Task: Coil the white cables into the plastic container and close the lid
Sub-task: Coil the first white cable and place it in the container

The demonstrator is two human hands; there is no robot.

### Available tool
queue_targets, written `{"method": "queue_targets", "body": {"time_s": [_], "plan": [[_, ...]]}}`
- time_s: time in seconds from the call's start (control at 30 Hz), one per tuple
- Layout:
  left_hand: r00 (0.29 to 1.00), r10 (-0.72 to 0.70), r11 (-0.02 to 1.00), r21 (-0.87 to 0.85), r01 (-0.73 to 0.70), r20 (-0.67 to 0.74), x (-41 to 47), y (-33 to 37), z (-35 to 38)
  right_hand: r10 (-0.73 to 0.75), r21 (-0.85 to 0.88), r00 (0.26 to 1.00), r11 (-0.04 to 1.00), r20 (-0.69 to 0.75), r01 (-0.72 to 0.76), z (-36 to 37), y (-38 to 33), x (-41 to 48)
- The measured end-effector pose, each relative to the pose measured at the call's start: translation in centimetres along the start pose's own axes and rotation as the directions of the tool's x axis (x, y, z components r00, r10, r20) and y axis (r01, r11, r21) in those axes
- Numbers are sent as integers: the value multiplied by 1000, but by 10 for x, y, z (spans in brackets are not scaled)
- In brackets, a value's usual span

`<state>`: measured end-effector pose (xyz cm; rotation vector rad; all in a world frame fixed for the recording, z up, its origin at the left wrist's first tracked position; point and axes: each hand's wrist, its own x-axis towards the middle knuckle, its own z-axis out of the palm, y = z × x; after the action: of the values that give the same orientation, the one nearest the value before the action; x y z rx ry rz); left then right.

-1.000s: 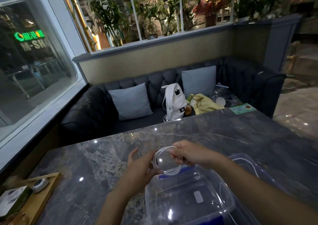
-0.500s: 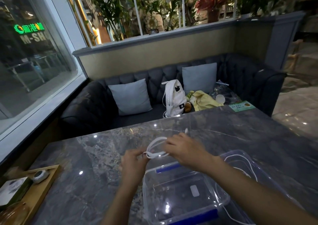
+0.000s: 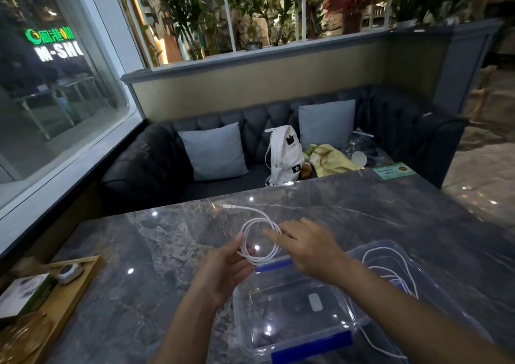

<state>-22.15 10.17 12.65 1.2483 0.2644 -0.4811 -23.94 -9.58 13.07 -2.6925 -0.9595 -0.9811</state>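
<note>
My left hand (image 3: 223, 269) pinches a coil of white cable (image 3: 260, 241) at its near-left edge, just above the marble table. My right hand (image 3: 306, 249) rests against the coil's right side with its fingers stretched out and loose. The cable's free end with its plug (image 3: 225, 205) trails out to the far left on the table. A clear plastic container (image 3: 434, 283) stands under my right forearm with another white cable (image 3: 390, 266) inside. A clear lid with blue latches (image 3: 292, 316) lies in front, overlapping the container.
A wooden tray (image 3: 67, 302) with a small box and a round object sits at the table's left edge. A green card (image 3: 394, 171) lies at the far right corner. Behind the table is a dark sofa with cushions and a white backpack (image 3: 282, 157).
The cable's free end has swung from above my right hand to the far left and now lies on the table. My right hand's fingers have loosened. The coil looks wider.
</note>
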Motion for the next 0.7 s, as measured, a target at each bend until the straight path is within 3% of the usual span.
{"method": "queue_targets", "body": {"time_s": [0.1, 0.27, 0.4, 0.57, 0.7], "plan": [[997, 59, 998, 32, -57, -48, 3, -9, 2, 130, 147, 984, 978, 121, -147, 5, -10, -7], [974, 181, 983, -10, -184, -136, -3, -17, 7, 278, 253, 905, 896, 322, -366, 18, -21, -12], [942, 274, 962, 38, -272, -196, -12, -23, 9, 330, 302, 879, 848, 343, -436, 22, -23, -11], [919, 353, 933, 138, -333, -173, -18, -29, 12, 568, 425, 769, 643, 294, -637, 29, -29, 3], [907, 394, 911, 196, -363, -150, -18, -31, 9, 592, 290, 750, 693, 295, -660, 36, -29, 7]]}}
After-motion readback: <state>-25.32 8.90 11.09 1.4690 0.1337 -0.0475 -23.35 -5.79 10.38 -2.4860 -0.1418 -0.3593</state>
